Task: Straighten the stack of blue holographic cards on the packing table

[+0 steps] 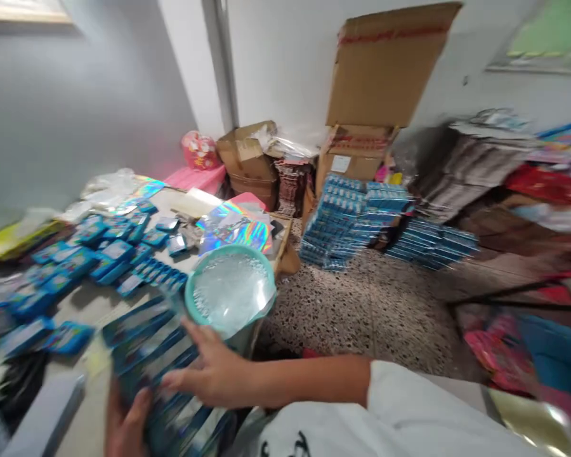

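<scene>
My right hand reaches in from the right and rests its fingers on a wrapped bundle of blue packets at the table's near edge. My left hand comes up from below and grips the same bundle on its underside. The bundle is blurred and shiny with clear film. A teal bowl lined with clear plastic sits just beyond my right hand.
Many loose blue packets and holographic sheets cover the table. On the speckled floor stand stacks of blue packets, open cardboard boxes and piles of goods at the right.
</scene>
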Demonstrator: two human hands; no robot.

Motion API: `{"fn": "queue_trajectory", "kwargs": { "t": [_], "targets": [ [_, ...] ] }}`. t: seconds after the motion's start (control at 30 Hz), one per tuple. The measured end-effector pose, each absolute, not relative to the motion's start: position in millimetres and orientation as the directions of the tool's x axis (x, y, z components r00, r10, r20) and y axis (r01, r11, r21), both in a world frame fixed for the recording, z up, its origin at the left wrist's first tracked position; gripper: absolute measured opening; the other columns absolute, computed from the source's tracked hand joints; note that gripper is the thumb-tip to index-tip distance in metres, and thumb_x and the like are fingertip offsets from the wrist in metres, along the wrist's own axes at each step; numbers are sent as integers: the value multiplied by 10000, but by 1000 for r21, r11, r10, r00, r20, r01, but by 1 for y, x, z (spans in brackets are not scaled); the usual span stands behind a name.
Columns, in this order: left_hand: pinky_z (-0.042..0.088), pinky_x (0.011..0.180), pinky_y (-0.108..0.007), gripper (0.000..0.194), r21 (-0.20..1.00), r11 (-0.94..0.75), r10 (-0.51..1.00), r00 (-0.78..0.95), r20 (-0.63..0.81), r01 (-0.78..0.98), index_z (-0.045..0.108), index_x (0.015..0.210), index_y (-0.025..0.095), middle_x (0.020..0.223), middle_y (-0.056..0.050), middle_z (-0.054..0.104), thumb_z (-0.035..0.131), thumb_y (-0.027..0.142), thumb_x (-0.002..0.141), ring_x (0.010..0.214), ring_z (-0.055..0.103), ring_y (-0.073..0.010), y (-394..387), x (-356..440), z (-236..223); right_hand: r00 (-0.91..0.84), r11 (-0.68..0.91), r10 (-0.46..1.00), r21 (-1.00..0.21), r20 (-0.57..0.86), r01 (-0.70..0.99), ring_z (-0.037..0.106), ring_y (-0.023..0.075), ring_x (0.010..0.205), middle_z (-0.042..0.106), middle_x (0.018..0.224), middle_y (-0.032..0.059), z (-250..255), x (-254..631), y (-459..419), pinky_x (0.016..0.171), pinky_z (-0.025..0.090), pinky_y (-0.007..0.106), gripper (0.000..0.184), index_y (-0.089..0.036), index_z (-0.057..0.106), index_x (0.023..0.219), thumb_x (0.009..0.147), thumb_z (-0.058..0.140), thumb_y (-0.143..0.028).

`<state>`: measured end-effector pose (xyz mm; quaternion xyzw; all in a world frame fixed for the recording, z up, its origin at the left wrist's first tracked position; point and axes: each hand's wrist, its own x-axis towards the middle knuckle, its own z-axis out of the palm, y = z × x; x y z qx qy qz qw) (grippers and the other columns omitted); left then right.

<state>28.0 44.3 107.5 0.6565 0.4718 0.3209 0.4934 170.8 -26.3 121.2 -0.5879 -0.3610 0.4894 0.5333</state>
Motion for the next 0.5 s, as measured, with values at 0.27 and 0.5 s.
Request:
{"fn": "queue_trajectory", "kwargs": {
  "t": [0.27,0.5],
  "targets": [
    [566,960,-401,669,999,25,807,590,-38,31,230,1546,327,1346,-51,628,426,500,930,1196,630,-265,19,98,163,571,82,821,-991,8,-104,460,282,1275,564,1285,39,190,219,-81,1109,348,447,655,-335,526,1406,790,723,-437],
    [625,803,-435,652,986,163,714,684,-149,44,369,1469,428,1283,27,669,578,506,856,942,721,-271,-21,198,168,750,155,661,-982,20,-110,561,241,1108,630,1110,-3,201,291,-147,1001,451,371,501,-301,679,1209,733,764,-430]
  ]
}}
